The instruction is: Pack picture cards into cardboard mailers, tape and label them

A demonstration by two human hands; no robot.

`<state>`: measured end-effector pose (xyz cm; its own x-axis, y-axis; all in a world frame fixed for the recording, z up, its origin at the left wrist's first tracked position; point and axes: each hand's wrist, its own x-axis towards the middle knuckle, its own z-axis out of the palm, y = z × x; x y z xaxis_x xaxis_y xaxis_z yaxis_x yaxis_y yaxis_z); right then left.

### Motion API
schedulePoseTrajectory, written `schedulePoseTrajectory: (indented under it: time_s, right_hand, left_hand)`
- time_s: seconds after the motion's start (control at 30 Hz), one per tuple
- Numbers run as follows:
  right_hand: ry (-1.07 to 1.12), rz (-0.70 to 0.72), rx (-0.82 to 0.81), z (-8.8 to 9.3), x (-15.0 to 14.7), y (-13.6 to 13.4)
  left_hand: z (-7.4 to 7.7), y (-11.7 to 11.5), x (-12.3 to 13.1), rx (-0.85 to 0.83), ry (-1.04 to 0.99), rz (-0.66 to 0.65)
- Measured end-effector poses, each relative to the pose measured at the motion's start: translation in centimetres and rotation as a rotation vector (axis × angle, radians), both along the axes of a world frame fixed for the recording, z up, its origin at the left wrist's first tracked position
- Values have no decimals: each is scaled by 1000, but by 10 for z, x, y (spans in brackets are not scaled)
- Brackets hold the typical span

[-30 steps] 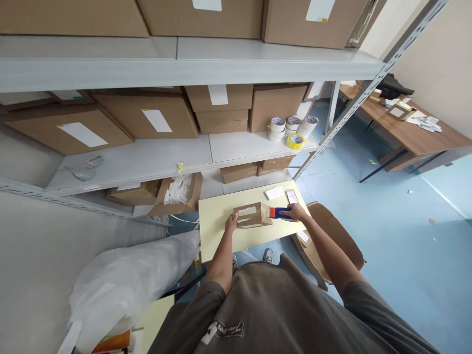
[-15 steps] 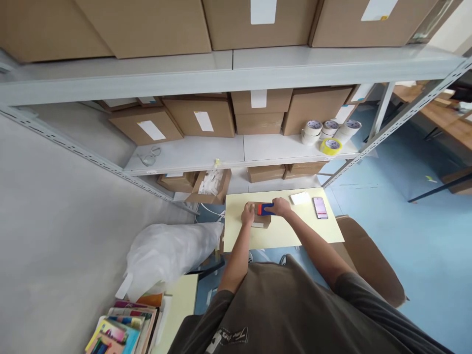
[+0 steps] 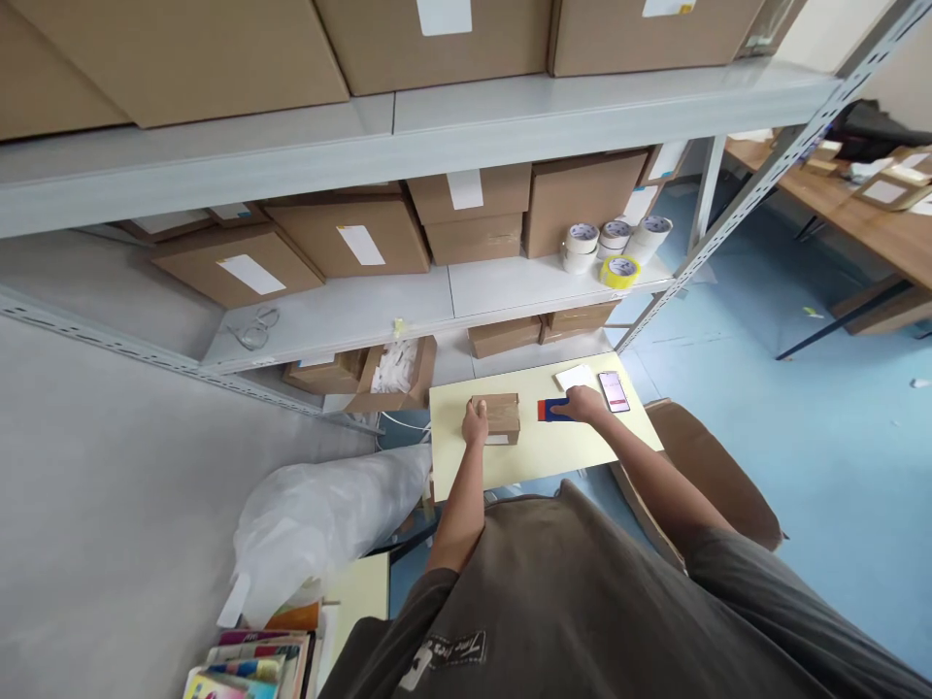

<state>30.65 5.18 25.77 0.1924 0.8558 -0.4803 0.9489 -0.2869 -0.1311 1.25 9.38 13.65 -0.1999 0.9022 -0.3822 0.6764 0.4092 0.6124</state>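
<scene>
A small cardboard box (image 3: 502, 416) with a white label on its near side rests on the pale yellow table (image 3: 539, 464). My left hand (image 3: 475, 424) grips the box at its left edge, fingers closed round it. To the right of the box, my right hand (image 3: 581, 403) is closed on a blue and red tool (image 3: 554, 410), which is apart from the box. Beyond my right hand lie a white pad (image 3: 575, 378) and a phone (image 3: 614, 391) with its screen lit.
Ahead stands a metal shelf (image 3: 408, 301) with cartons, tape rolls (image 3: 581, 249) and glasses (image 3: 254, 328). An open carton (image 3: 666, 466) is right of the table. A white bag (image 3: 320, 515) and books (image 3: 248, 670) are at the left.
My right hand has moved right with the blue and red tool, off the top of the box. My left hand still holds the box. The camera view has turned slightly.
</scene>
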Motion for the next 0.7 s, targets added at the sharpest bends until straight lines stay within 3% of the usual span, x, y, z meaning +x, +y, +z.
schedulePoseTrajectory:
  time_s: [0.17, 0.3, 0.4, 0.5, 0.7]
  right_hand:
    - [-12, -32, -12, -21, -34, 19]
    - [51, -43, -52, -54, -75, 25]
    - [59, -46, -58, -80, -91, 12]
    - [27, -132, -9, -109, -79, -9]
    - [-5, -256, 67, -163, -23, -40]
  left_hand:
    - [-1, -2, -2, 20, -22, -11]
    - [-5, -1, -4, 28, -13, -6]
    - [-8, 0, -6, 4, 2, -4]
    - [-12, 1, -6, 12, 7, -7]
    - [-17, 3, -6, 40, 10, -8]
